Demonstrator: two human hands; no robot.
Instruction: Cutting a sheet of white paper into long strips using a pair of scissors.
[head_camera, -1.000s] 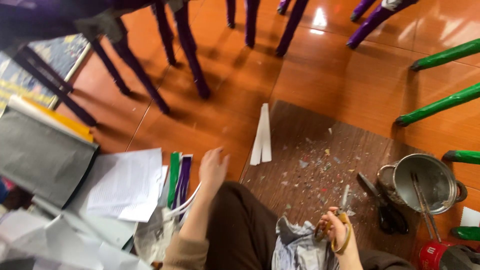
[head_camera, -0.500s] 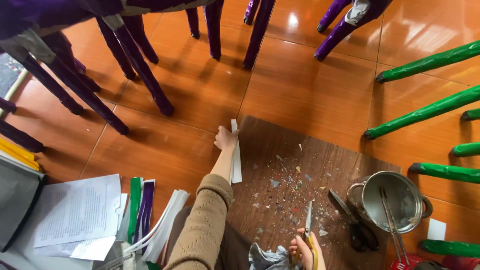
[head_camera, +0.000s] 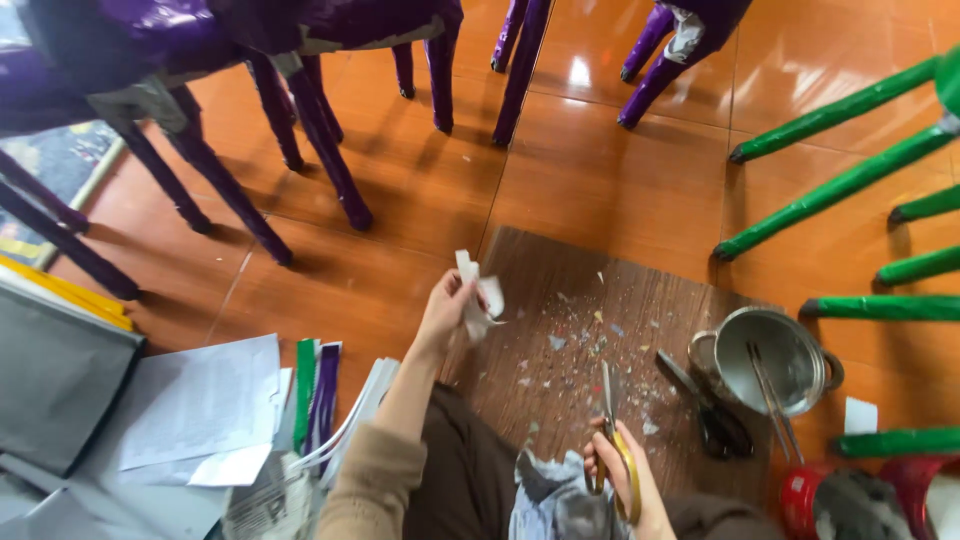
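white paper strip (head_camera: 478, 296) pinched in the left hand (head_camera: 445, 312), lifted over the brown mat's (head_camera: 560, 262) left edge.
right hand (head_camera: 622, 478) is closed round yellow-handled scissors (head_camera: 612, 432), blades pointing up the mat; bare mat lies between the hands, metal pot (head_camera: 775, 360) and black scissors (head_camera: 708, 410) to the right.

The floor (head_camera: 600, 190) is made of big orange-brown tiles, and it is shiny. A bright spot of light (head_camera: 577, 72) shines on it near the top. Purple chair legs (head_camera: 330, 150) stand at the top and on the left side. Green chair legs (head_camera: 840, 180) stick in from the right. A dark brown wooden board (head_camera: 560, 290) lies flat on the floor in the middle, with tiny scraps scattered on it.
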